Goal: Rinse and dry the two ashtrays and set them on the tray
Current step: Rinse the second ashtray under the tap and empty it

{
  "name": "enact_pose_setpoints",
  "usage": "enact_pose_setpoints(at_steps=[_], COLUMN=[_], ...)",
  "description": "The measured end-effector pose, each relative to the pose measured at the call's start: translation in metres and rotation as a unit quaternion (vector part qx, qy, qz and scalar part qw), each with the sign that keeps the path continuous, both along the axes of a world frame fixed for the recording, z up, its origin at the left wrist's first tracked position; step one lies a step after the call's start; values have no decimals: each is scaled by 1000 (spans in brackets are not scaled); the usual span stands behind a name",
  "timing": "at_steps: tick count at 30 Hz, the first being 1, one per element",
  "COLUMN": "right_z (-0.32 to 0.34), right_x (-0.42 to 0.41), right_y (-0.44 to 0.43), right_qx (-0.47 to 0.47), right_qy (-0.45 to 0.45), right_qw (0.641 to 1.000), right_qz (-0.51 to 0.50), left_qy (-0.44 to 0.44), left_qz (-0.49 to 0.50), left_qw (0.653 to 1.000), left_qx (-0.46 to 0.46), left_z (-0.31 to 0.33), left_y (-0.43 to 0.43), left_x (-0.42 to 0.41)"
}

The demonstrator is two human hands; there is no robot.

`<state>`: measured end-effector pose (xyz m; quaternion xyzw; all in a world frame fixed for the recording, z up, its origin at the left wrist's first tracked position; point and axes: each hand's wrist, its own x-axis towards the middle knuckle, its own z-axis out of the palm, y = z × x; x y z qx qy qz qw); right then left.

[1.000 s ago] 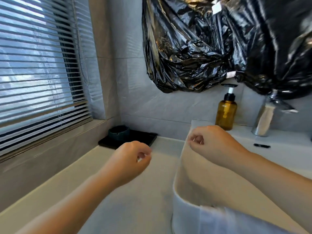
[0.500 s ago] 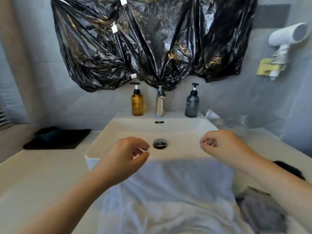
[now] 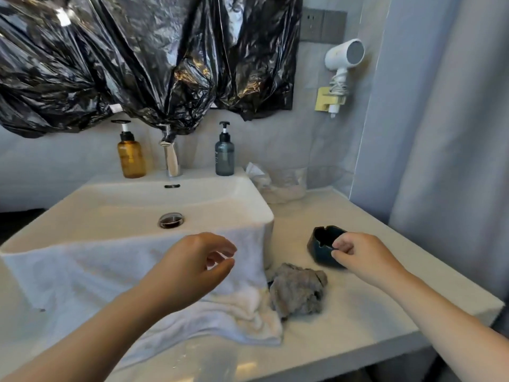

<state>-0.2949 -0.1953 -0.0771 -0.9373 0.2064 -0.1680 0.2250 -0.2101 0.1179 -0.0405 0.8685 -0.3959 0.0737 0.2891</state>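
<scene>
1. Since half a second ago, swung right; right hand (image 3: 358,255) now pinching rim of dark ashtray (image 3: 323,248) on bench (image 3: 358,312), beside grey rag (image 3: 297,290)
2. Left hand (image 3: 192,268) loosely open, empty, above white towel (image 3: 110,271)
3. Risk: thin rim pinch slipping, glazed ashtray dropping

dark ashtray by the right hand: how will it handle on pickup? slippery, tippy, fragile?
The ashtray looks glazed, so probably slick, more so once wet. Squat with thick walls, so likely heavy for its size and unlikely to tip. Probably ceramic, so chippable against the sink. The right hand pinches only its rim.
</scene>
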Motion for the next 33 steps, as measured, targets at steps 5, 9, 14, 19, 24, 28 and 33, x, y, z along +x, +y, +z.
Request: enact_pose_setpoints(at_steps=[5,9,14,19,24,28,33], right_z=[-21,-32,-44,-47,-29,-4,20], right_x=[12,26,35,35,20,3,-11], right_y=[-27,-35,-40,-44,-30,-8,28], right_qx=[-78,-109,-111,-100,-122,-145,-168], right_qy=[35,74,82,47,4,-81,-160], right_qw=[996,991,990,994,992,983,953], right_qz=[-13,-10,0,1,30,82,194], left_qy=[15,26,35,34,44,67,235], left_qz=[-3,4,8,11,19,20,13], left_qw=[1000,1000,999,999,999,998,963], left_qx=[13,5,-5,10,10,-5,-129], left_z=[-8,-10,-9,-7,-6,-6,-2], left_y=[-14,-19,-17,-11,-14,-26,-45], left_x=[0,1,-2,-1,6,12,16])
